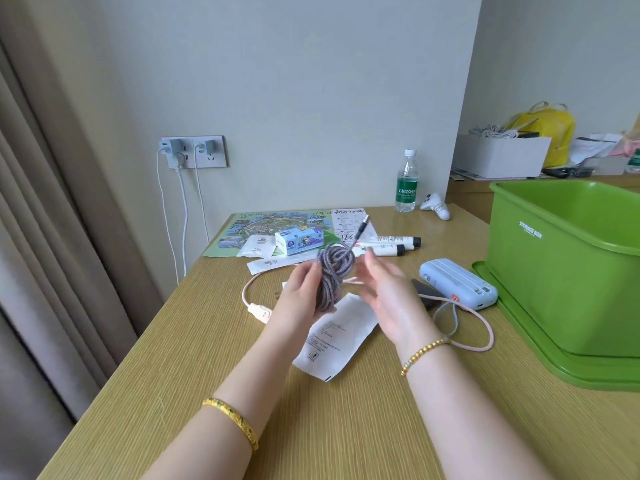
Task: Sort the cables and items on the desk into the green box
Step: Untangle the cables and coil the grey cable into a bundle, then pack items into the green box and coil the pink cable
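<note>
- Desk [173,358] of pale wood grain bore everything; the step in hand looked like coiling one cable before boxing it.
- The green plastic storage box [554,258] stood open at the desk's right on its matching green lid [540,344], and no items could be seen inside it from this angle.
- The left hand [298,296] held up a coiled grey braided cable [334,271], fingers curled round the bundle, its plug end sticking up loose.
- The right hand [388,296] hovered just beside the coil, fingers spread and relaxed, holding nothing.
- The next move probably called for tucking in that loose end, then carrying the coil right, over the box wall.
- A pale blue ribbed power bank [457,284] and a looped pink cable [478,327] lay between hands and box, likely snags.
- A white printed paper slip [336,337] lay below the hands.
- Two white black-capped tubes [394,245] waited behind.
</note>
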The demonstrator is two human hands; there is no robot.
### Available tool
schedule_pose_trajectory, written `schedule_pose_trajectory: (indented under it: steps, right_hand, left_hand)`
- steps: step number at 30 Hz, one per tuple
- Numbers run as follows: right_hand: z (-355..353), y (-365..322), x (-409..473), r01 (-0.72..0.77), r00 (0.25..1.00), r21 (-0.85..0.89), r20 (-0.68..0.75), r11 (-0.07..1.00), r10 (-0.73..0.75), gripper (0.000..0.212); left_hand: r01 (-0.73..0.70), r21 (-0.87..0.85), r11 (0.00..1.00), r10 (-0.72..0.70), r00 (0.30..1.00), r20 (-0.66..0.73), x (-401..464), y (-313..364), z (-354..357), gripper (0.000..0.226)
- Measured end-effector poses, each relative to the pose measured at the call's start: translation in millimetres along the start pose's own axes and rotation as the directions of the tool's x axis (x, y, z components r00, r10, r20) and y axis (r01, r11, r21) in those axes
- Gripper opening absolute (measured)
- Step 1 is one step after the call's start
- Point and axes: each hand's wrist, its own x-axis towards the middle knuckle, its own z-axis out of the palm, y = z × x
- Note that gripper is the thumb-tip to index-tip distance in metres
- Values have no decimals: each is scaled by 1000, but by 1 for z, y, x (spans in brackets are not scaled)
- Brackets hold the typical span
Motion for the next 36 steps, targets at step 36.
schedule_pose_trajectory:
  steps: [36]
  right_hand:
    - [-127, -159, -20, -185, 744, -981, -103, -56, -660, 20]
  left_hand:
    - [-124, 877, 464, -55, 984, 169, 17, 12, 56, 27]
